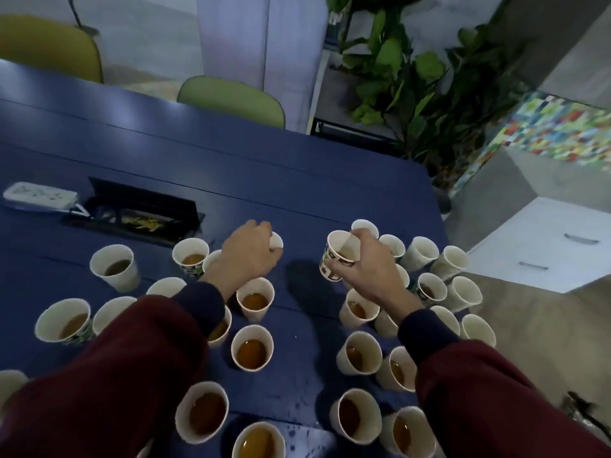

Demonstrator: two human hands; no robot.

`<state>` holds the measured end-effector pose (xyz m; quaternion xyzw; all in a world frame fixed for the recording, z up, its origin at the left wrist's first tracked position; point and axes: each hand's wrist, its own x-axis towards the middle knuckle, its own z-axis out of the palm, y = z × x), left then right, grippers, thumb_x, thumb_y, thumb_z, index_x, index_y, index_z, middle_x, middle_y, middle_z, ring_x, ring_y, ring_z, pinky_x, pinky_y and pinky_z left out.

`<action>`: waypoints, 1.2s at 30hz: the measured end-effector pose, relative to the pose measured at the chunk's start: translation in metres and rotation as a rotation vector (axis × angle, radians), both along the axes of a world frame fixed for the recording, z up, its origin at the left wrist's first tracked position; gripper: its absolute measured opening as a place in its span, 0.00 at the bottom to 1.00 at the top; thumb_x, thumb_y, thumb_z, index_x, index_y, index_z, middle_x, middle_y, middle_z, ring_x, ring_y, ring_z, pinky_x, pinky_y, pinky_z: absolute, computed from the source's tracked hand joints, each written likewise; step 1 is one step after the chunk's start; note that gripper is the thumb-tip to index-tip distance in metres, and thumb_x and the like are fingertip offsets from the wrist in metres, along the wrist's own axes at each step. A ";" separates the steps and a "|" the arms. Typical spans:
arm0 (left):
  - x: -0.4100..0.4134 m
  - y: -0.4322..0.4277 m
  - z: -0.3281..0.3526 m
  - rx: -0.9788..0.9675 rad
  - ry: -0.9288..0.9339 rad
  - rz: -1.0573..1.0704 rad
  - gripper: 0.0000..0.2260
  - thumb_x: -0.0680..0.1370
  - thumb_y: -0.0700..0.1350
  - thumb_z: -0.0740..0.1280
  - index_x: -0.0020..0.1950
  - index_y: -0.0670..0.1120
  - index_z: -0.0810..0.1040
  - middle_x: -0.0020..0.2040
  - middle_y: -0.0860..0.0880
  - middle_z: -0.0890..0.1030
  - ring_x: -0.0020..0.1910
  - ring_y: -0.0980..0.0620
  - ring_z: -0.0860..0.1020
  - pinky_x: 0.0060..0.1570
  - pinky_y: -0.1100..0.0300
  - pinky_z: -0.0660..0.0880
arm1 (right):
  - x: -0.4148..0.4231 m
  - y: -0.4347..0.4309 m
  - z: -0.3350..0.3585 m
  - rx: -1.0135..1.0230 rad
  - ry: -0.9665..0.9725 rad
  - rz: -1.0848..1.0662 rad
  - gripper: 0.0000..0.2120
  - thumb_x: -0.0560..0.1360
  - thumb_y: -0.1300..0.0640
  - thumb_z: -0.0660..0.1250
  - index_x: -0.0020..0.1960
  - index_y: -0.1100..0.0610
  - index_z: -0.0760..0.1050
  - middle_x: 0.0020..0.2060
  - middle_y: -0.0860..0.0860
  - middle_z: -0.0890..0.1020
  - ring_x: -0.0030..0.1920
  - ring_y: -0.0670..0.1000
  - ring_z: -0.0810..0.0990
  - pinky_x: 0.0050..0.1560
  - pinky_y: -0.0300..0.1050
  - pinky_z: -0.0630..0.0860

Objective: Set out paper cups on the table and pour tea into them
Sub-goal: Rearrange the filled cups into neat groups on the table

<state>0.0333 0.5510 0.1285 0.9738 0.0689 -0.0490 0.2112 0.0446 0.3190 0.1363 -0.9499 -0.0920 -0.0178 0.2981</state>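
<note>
Many paper cups (253,348) stand on the blue table (231,166) in 2 loose groups with a bare strip between them, and most of those near us hold brown tea (251,355).

Our right hand (367,269) is grasping 1 printed cup (339,254) above the right group. The fingers and thumb are wrapped round its side, so the cup sticks out to the left of the palm. It is tilted, with its mouth turned up and leftward. It looks clear of the table, with a dark shadow on the bare strip below it. Something dark shows low inside it, but we cannot tell how much.

Our left hand (249,256) reaches over the left group with its fingers curled down on 1 white cup (277,241). That cup peeks out just past the fingertips at the hand's far right side. Most of it is hidden, and the grip looks closed on its rim.

Toward the table's right edge, the outer cups (421,252) show only white inside. Small drops (297,404) speckle the table near us.

Beyond our hands lie an open cable hatch (139,209) and a white power strip (39,195). 2 green chairs (231,100) stand at the far side, with a leafy plant (413,81) and a white drawer unit (542,249) off to the right.
</note>
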 end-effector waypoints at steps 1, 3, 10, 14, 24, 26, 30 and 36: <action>0.011 0.001 -0.005 0.018 0.019 0.005 0.20 0.78 0.55 0.66 0.65 0.44 0.72 0.62 0.43 0.74 0.60 0.40 0.75 0.57 0.46 0.75 | 0.015 0.000 -0.004 -0.021 0.014 -0.001 0.28 0.69 0.42 0.76 0.62 0.54 0.71 0.54 0.51 0.79 0.52 0.55 0.79 0.52 0.51 0.76; 0.028 0.001 -0.013 0.057 0.042 0.014 0.23 0.78 0.56 0.67 0.65 0.43 0.70 0.64 0.41 0.72 0.62 0.40 0.73 0.58 0.45 0.75 | 0.040 0.002 -0.011 -0.086 0.032 0.027 0.29 0.69 0.43 0.76 0.63 0.56 0.71 0.56 0.52 0.77 0.54 0.55 0.77 0.54 0.50 0.74; 0.066 -0.008 -0.049 0.227 0.207 -0.058 0.34 0.72 0.61 0.73 0.68 0.45 0.64 0.67 0.40 0.68 0.65 0.40 0.69 0.60 0.48 0.72 | 0.117 0.010 -0.040 -0.355 -0.019 0.197 0.31 0.69 0.48 0.76 0.66 0.56 0.69 0.60 0.53 0.76 0.57 0.56 0.76 0.50 0.46 0.67; 0.074 -0.010 -0.057 0.237 0.229 -0.073 0.27 0.77 0.53 0.70 0.70 0.46 0.64 0.68 0.41 0.67 0.66 0.41 0.69 0.59 0.50 0.73 | 0.148 0.013 -0.055 -0.594 -0.063 0.215 0.30 0.69 0.42 0.73 0.65 0.54 0.69 0.59 0.52 0.79 0.59 0.57 0.74 0.57 0.54 0.67; 0.082 -0.006 -0.061 0.273 0.203 -0.057 0.22 0.78 0.51 0.69 0.68 0.47 0.67 0.63 0.43 0.70 0.61 0.44 0.72 0.50 0.54 0.73 | 0.171 0.017 -0.088 -0.727 0.019 0.230 0.30 0.71 0.35 0.68 0.64 0.54 0.69 0.59 0.52 0.80 0.62 0.57 0.73 0.59 0.57 0.65; 0.082 -0.006 -0.061 0.267 0.200 -0.058 0.23 0.77 0.52 0.69 0.68 0.47 0.66 0.64 0.43 0.70 0.61 0.44 0.72 0.51 0.53 0.74 | 0.171 0.018 -0.090 -0.743 0.035 0.225 0.30 0.72 0.35 0.68 0.65 0.54 0.69 0.59 0.53 0.80 0.62 0.57 0.73 0.62 0.58 0.65; 0.080 -0.006 -0.061 0.247 0.176 -0.066 0.23 0.77 0.53 0.69 0.68 0.48 0.66 0.63 0.44 0.71 0.60 0.45 0.72 0.52 0.53 0.75 | 0.174 0.019 -0.092 -0.737 0.054 0.207 0.31 0.72 0.34 0.67 0.65 0.54 0.69 0.60 0.52 0.80 0.63 0.57 0.74 0.64 0.60 0.65; 0.077 -0.003 -0.065 0.189 0.164 -0.053 0.24 0.77 0.54 0.70 0.68 0.48 0.66 0.62 0.44 0.70 0.60 0.46 0.72 0.47 0.55 0.71 | 0.176 0.020 -0.096 -0.734 0.060 0.185 0.35 0.72 0.30 0.65 0.67 0.54 0.68 0.63 0.52 0.78 0.65 0.56 0.72 0.68 0.63 0.63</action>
